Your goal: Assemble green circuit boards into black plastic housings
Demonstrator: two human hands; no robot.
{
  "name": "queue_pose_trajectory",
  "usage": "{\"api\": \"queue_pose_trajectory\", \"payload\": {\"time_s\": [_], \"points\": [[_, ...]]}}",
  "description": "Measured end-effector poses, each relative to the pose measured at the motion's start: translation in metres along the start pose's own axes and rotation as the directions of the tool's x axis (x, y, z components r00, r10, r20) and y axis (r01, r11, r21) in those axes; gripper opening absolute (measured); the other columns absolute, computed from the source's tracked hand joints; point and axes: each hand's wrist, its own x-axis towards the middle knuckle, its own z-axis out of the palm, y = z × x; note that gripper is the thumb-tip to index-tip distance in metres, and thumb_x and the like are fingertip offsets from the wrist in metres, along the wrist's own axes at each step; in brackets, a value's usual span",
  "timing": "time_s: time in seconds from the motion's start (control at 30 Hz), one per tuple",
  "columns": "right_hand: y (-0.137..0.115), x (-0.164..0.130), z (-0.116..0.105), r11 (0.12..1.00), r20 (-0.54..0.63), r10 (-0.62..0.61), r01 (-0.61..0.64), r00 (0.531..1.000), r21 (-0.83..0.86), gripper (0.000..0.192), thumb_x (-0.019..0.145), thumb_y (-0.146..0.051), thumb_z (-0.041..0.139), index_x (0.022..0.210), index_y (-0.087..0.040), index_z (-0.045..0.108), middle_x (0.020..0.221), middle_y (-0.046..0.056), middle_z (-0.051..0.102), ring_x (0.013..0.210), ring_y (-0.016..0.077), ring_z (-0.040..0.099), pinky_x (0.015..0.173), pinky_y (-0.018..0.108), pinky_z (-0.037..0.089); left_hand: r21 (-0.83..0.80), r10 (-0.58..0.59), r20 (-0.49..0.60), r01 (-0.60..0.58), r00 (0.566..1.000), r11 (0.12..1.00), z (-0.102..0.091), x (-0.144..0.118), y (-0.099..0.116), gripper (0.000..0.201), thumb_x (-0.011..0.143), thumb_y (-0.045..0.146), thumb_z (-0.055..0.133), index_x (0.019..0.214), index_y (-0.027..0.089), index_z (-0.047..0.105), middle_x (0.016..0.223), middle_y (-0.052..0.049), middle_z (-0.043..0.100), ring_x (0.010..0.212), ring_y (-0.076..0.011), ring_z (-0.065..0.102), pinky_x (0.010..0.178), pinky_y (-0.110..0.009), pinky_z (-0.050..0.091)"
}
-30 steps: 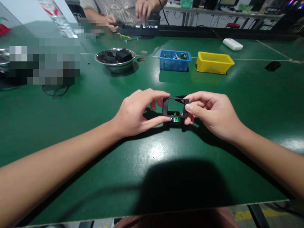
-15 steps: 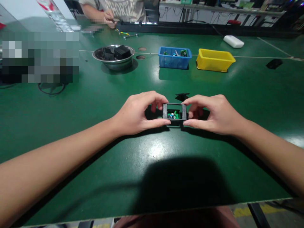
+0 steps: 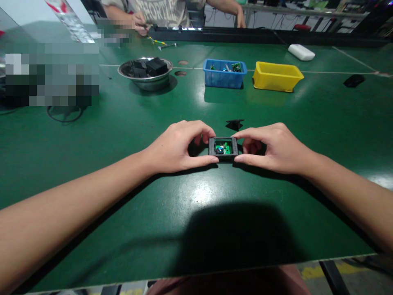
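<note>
A small black plastic case [image 3: 211,149] sits low at the middle of the green table, with a square opening on top. Through the opening shows a green circuit board [image 3: 227,150] with a dark round part on it. My left hand [image 3: 181,147] grips the case's left side between thumb and fingers. On the right side, my right hand [image 3: 273,147] pinches it the same way. Just beyond the case lies a small black angular piece [image 3: 235,124], touched by neither hand.
Farther back stand a metal bowl [image 3: 147,84] of black cases, a blue bin [image 3: 224,80] with circuit boards, and a yellow bin [image 3: 276,78]. A white device [image 3: 301,52] and a black piece [image 3: 354,81] lie at right. Across the table sits a person [image 3: 166,12].
The black frame held above the board has come down and now sits flush with the case below. The other person's second arm has come into view at the top.
</note>
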Motion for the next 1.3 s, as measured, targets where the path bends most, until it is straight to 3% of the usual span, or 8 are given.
{"api": "queue_pose_trajectory", "payload": {"time_s": [1.03,1.3], "points": [[-0.0009,0.002,-0.0014,0.998,0.066,0.064,-0.063,0.996,-0.012,0.036,0.085,-0.044,0.072,0.107,-0.015,0.072,0.068,0.0,0.067,0.057,0.014,0.057,0.06,0.027,0.035,0.024,-0.006,0.041,0.005,0.999,1.0,0.0,0.0014,0.0016,0.043,0.082,0.058,0.07,0.101,0.02,0.066,0.082,-0.001,0.068,0.073,-0.0167,0.063,0.071,-0.029,0.045],[-0.0024,0.0015,-0.0009,0.996,0.069,0.085,-0.083,0.994,-0.035,0.044,0.087,-0.049,0.069,0.113,-0.015,0.069,0.069,-0.001,0.065,0.058,0.0139,0.055,0.061,0.027,0.034,0.028,-0.012,0.047,0.011,0.999,1.0,0.0001,0.0009,0.0019,0.044,0.083,0.059,0.069,0.102,0.02,0.066,0.083,-0.001,0.068,0.074,-0.0166,0.063,0.072,-0.029,0.045]]}}
